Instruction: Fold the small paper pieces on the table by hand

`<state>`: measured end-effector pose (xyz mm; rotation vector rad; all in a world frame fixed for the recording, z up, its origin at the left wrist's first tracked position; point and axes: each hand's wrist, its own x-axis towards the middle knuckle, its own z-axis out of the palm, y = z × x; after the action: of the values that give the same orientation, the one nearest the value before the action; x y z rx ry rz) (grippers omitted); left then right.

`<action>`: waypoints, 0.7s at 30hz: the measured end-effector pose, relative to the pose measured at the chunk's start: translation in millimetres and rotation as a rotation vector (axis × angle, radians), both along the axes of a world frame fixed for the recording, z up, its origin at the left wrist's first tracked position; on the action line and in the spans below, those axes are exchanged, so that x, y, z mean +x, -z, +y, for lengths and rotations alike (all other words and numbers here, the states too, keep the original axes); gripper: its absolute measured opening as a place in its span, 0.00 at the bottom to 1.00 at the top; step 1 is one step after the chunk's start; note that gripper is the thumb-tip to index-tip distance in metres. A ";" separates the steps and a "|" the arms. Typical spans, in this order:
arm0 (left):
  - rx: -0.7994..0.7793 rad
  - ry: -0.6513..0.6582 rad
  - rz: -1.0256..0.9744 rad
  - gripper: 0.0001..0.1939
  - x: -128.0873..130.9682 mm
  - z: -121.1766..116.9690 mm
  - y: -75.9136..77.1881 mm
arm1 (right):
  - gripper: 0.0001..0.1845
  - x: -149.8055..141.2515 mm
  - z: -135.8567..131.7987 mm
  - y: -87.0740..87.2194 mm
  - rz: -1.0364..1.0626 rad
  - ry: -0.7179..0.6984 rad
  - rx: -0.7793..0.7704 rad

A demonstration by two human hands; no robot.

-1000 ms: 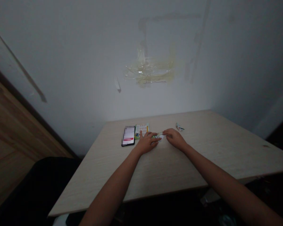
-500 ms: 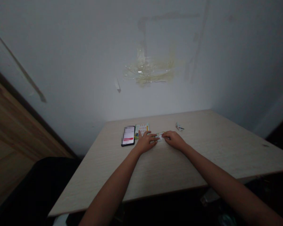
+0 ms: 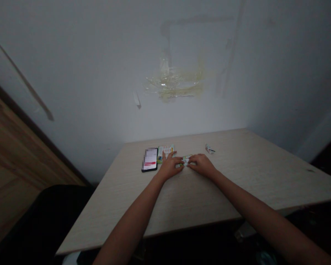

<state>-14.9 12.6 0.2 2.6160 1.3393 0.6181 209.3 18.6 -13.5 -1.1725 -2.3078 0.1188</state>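
Both hands are down on a pale wood-look surface [image 3: 245,176], with a small green-and-white strip [image 3: 186,159] between them, maybe a folded packet, though it's hard to tell at this size. It sits near the far edge, about mid-width. The left hand [image 3: 169,166] is half spread, with its fingers reaching to the strip's left end. The right hand [image 3: 201,164] has its fingers loosely together at the other end. Both are right at it, but honestly I can't tell whether either one has a real grip.

My guess is it's light, thin and pretty flimsy, and it could slide on that smooth top, so I'd pinch it by the short ends. Further left are a black phone [image 3: 149,159] with a blurred screen and a printed card [image 3: 166,153]. A small crumpled wrapper [image 3: 210,148] lies off to the right.
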 end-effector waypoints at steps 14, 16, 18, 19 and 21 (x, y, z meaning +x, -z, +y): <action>0.011 -0.020 -0.011 0.10 1.2 -0.3 -2.0 | 0.07 -4.3 -5.9 0.3 -0.013 0.043 -0.009; 0.004 -0.019 -0.011 0.10 1.2 0.3 -1.7 | 0.07 -4.8 -6.7 1.1 -0.008 0.045 -0.020; 0.003 -0.022 -0.008 0.10 1.6 1.0 -1.4 | 0.07 -5.1 -7.3 1.8 -0.006 0.042 -0.029; 0.007 -0.024 -0.006 0.10 1.9 1.4 -1.2 | 0.07 -5.1 -7.4 2.1 -0.006 0.040 -0.032; 0.019 -0.027 0.001 0.10 2.5 2.2 -1.0 | 0.07 -4.9 -7.5 2.5 -0.006 0.035 -0.038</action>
<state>-12.4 14.8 1.2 2.6178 1.3774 0.6366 204.3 11.1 -16.0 -1.2327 -2.2987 0.1467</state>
